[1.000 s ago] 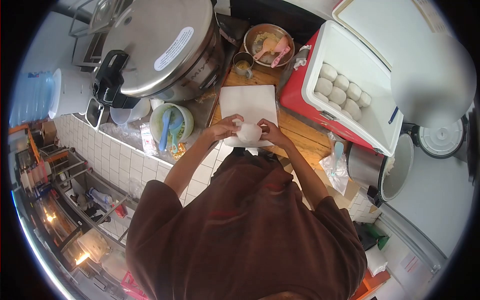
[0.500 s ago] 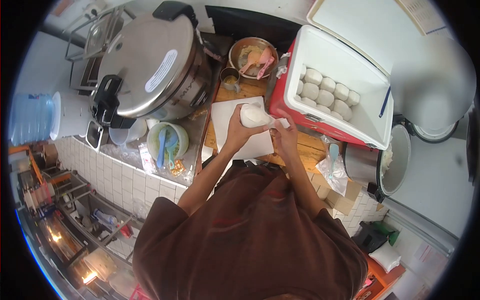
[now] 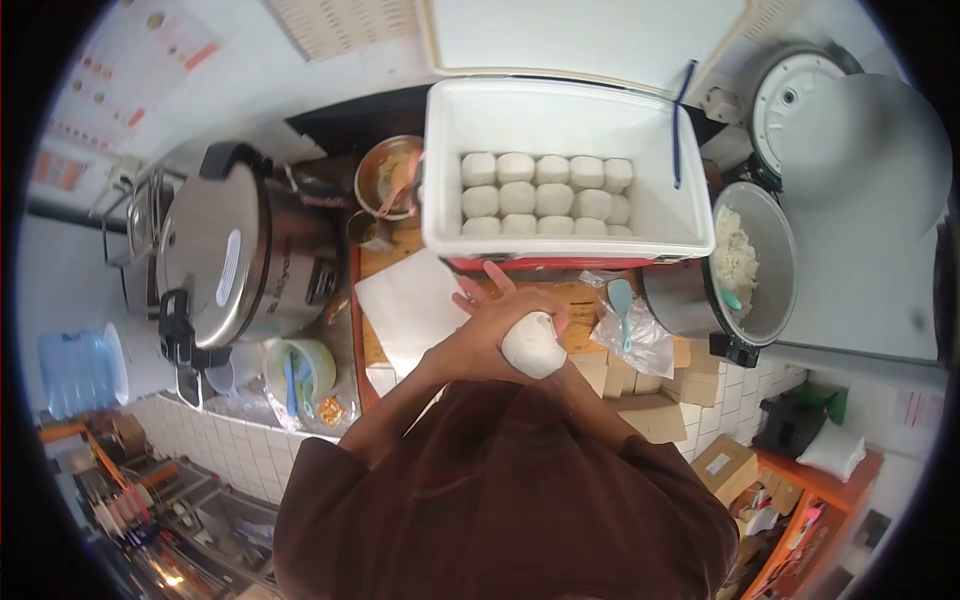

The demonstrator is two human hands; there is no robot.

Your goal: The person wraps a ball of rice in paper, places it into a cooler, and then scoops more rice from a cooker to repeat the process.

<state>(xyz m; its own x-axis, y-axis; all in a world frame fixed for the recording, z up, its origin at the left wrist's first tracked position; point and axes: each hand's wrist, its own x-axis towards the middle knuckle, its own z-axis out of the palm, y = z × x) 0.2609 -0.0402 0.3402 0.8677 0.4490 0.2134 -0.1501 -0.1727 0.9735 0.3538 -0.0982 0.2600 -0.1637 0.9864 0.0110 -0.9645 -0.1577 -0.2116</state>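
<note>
A round white wrapped bundle [image 3: 534,346] is in my left hand [image 3: 500,325], whose fingers curve over its top and side. My right hand [image 3: 482,288] crosses behind the left one, and its visible fingers are spread toward the upper left; its palm is hidden. A white sheet [image 3: 410,308] lies on the wooden table [image 3: 583,297], left of my hands. Just beyond the hands stands a red and white cooler [image 3: 570,247] with its lid raised. Inside it, several similar white bundles [image 3: 553,199] sit in rows.
A large pressure cooker [image 3: 215,255] and a tub with blue utensils [image 3: 300,370] are at left. Behind the sheet are a metal bowl [image 3: 378,172] and a metal cup [image 3: 366,230]. At right, a plastic bag [image 3: 650,345] with a spatula lies beside a pot of rice [image 3: 737,260].
The view has turned right, toward the cooler. The bundle has moved off from above the sheet to its right. My right hand has let go of the bundle's end and its fingers have spread.
</note>
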